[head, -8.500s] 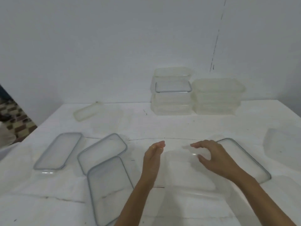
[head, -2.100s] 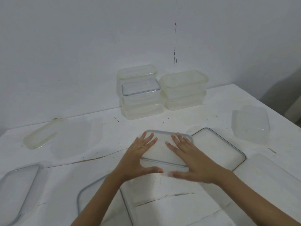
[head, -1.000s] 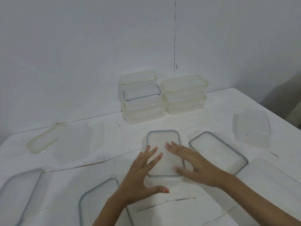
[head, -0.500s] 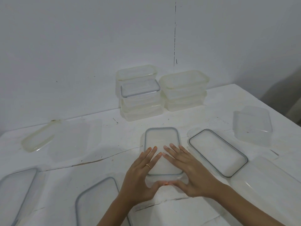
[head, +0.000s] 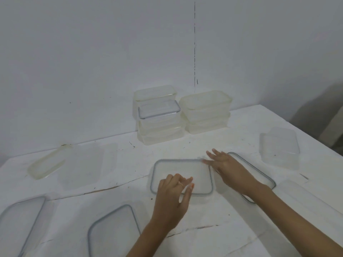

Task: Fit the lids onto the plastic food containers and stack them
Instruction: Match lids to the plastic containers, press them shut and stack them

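Clear, smooth plastic lid (head: 182,177) with a grey rim; cloudy plastic tubs (head: 205,112); matt white, scuffed worktop (head: 130,153).

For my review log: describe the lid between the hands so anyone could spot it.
On the white table, in front of the container stacks at the wall, a grey-rimmed lid lies centrally. It is the only one with hands at it: left hand on its near edge, right hand at its far right corner.
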